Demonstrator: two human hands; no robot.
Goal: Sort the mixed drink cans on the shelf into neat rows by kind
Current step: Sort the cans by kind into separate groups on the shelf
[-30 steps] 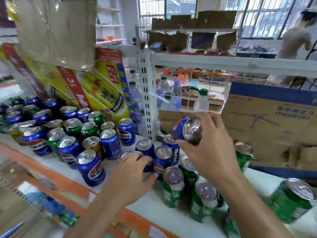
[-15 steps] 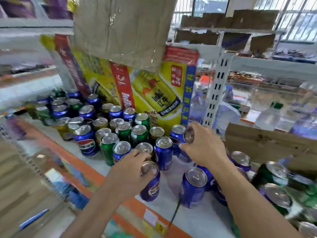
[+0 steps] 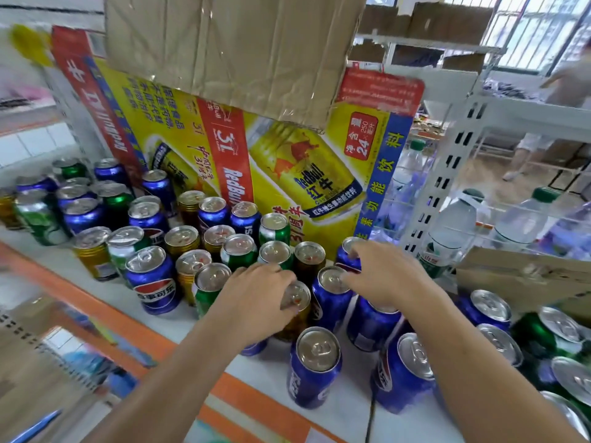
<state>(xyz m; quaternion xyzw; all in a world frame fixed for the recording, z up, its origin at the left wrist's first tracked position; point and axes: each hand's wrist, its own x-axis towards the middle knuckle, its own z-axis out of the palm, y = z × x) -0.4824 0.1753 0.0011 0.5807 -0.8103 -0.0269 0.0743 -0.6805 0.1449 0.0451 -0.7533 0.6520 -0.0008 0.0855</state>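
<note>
Few neat rows show yet on the shelf (image 3: 345, 423): toward 9 and 10 o'clock from the hands, blue, green and gold cans (image 3: 179, 244) stand jumbled together, while from 3 to 5 o'clock a blue cluster (image 3: 315, 362) stands apart, with green ones beyond it at the frame's right edge. The left hand (image 3: 256, 302) curls its fingers over the top of a gold can (image 3: 299, 298) near the middle, gripping it by the rim. The right hand (image 3: 387, 276), at 2 o'clock from the left, reaches to the back, fingertips hooked over a blue can (image 3: 343, 255) that stands against the yellow poster (image 3: 287, 161); its thumb lies at the rim of a nearer blue one. I judge the sort perhaps a third done: blues stand grouped on the right, but the gold can sits among them and most of the left stretch looks unsorted
</note>
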